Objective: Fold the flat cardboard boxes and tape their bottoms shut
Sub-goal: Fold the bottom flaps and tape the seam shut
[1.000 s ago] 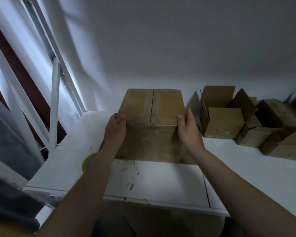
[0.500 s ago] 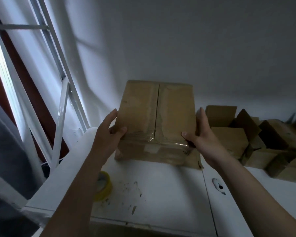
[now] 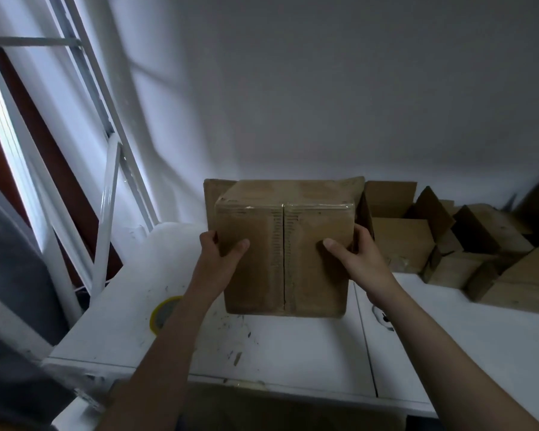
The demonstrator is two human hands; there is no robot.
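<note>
Both hands, left hand (image 3: 221,253) and right hand (image 3: 352,256), grip the box (image 3: 283,244) sides, tilting its taped seam (image 3: 283,259) into view for inspection.

A: Light level?
B: Dim. Sole source is the window (image 3: 0,135), left side, blown out white. Bluish cast over the wall (image 3: 324,88).
A: Shadows, glare?
B: Soft streaked shadows on the wall. The box (image 3: 255,269) face sits dark, with a faint sheen on its taped top edge.
A: Optics?
B: Wide-angle bowing at the left edge. Soft all over, corners murkiest.
</note>
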